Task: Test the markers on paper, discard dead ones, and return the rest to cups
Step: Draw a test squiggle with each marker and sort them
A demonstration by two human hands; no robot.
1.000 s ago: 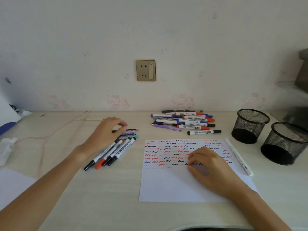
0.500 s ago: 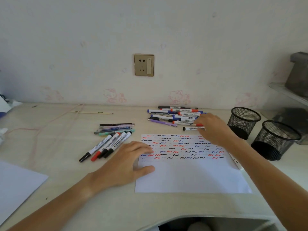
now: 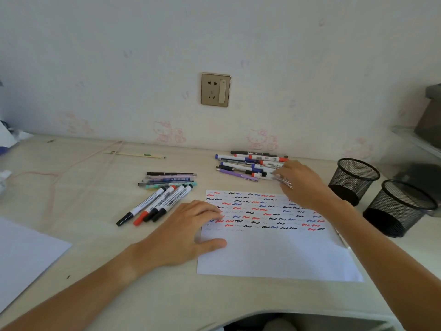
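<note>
A white test sheet (image 3: 274,254) covered with red, blue and black squiggles lies in front of me. My left hand (image 3: 183,232) rests flat on its left edge, fingers spread, holding nothing. My right hand (image 3: 300,185) reaches over the sheet's far right corner, and its fingers close on a white marker (image 3: 268,175) at the near edge of the far pile of markers (image 3: 248,163). A second group of markers and pens (image 3: 164,194) lies left of the sheet. Two black mesh cups (image 3: 353,180) (image 3: 401,209) stand at the right, both looking hollow.
A wall with a socket (image 3: 216,90) backs the desk. Another white sheet (image 3: 21,256) lies at the near left, crumpled paper (image 3: 3,177) at the far left. A thin pink cord (image 3: 55,182) runs across the desk, and a dark box (image 3: 429,115) sits on a shelf at right.
My left hand left the left group of markers and settled on the sheet's edge. My right hand lifted off the sheet and reached into the far pile, taking hold of a marker.
</note>
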